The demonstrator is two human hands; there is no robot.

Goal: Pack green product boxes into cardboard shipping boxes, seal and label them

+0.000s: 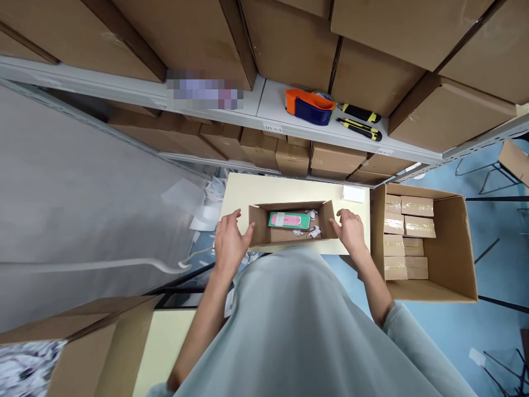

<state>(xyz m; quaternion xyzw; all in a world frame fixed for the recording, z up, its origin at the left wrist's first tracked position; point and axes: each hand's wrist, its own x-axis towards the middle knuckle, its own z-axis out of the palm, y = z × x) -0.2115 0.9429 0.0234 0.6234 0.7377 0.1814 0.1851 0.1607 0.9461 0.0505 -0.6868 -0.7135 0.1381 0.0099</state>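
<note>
An open cardboard box (259, 234) stands near the front edge of a pale yellow table. Inside it lies a flat green package with a pink item showing on its face (288, 220). Crumpled paper (314, 231) sits beside the package, towards the right end. My left hand (231, 240) is at the box's left end, fingers apart, its thumb by the cardboard wall. Across from it, my right hand (350, 230) is at the right end, fingers spread and thumb by the wall. Neither hand is visibly wrapped around the box.
To the right, a large carton (452, 242) holds several small taped boxes. A small white box (353, 193) lies on the table (243, 190). On the shelf above are an orange and blue tape dispenser (309, 106) and utility knives (359, 128). Paper scraps fill a carton (82, 364) lower left.
</note>
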